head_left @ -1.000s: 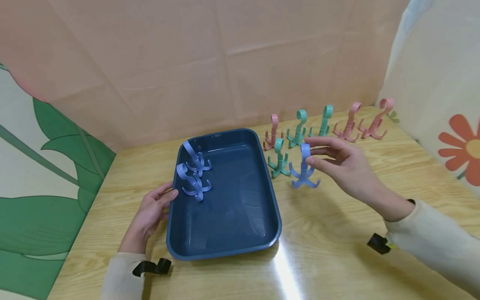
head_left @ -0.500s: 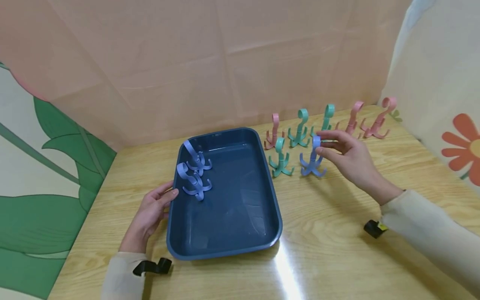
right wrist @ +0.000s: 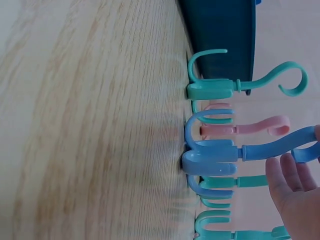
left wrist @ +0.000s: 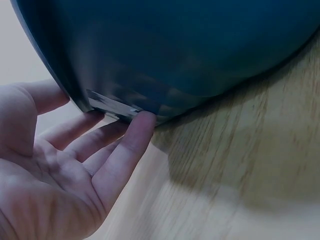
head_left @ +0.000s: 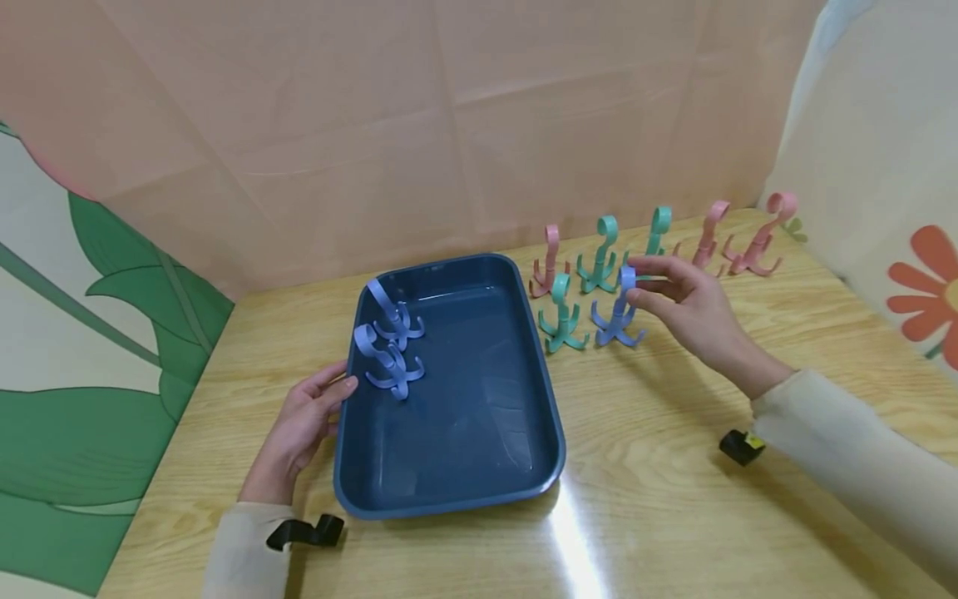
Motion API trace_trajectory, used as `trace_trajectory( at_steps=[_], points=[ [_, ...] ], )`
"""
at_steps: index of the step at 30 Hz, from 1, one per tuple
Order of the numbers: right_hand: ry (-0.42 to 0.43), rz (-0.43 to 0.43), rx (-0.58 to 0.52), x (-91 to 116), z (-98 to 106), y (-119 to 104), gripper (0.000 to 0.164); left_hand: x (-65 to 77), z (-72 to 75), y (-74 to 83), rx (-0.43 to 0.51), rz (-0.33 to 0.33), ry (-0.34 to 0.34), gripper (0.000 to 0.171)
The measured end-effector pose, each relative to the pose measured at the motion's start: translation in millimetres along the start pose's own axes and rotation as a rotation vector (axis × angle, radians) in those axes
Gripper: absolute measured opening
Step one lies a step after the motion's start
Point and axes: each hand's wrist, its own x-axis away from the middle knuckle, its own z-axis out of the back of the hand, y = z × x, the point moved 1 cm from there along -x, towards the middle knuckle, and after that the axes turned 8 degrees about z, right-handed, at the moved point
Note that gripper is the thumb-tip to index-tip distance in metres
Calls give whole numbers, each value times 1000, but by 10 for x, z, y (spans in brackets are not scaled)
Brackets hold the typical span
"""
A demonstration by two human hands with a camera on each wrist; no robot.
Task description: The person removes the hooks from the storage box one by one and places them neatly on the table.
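Note:
In the head view my right hand (head_left: 692,316) pinches the curled top of a blue claw hook (head_left: 617,312) between thumb and fingers. The hook is upright, and its base looks to be on the table in the right wrist view. Beside it stands a green claw hook (head_left: 563,316). My left hand (head_left: 303,424) holds the left rim of a dark blue tray (head_left: 449,509). In the left wrist view its fingertips (left wrist: 145,120) touch the tray's outer wall. Two blue claw hooks (head_left: 397,374) lean inside the tray at its left side.
Behind the held hook stand a pink hook (head_left: 551,262), two green hooks (head_left: 601,254) and two more pink hooks (head_left: 759,237) farther right. All rest on the wooden table (head_left: 636,499). A pinkish sheet (head_left: 337,125) rises along the table's back edge.
My right hand has carried the blue hook rightward, lowered it onto the table beside the front green hook, then shifted it slightly back and left. The left hand and tray stay put.

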Motion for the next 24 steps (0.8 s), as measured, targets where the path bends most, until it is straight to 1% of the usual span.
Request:
trace_trajectory(
  at_steps=[4, 8, 9, 12, 15, 18, 21, 24],
  points=[
    [3, -14, -36, -2, 9, 12, 42, 3, -1, -2, 3, 2, 4, 53],
    [6, -25, -50, 13, 34, 1, 45, 6, -3, 2, 3, 4, 4, 53],
    [10, -27, -64, 15, 39, -13, 45, 5, -4, 2, 3, 3, 2, 53],
    [35, -13, -58, 18, 54, -92, 46, 6, -5, 2, 0, 3, -1, 54],
    [86, 41, -21, 6, 29, -235, 48, 10, -4, -1, 4, 0, -5, 54],
    [126, 122, 23, -1, -51, -447, 50, 11, 3, -1, 3, -2, -4, 54],
    [122, 195, -4, -7, -189, -677, 49, 10, 5, 1, 1, -3, -5, 54],
    [83, 248, -72, -36, -370, -859, 46, 1, 6, 2, -2, -3, -9, 55]
  ],
)
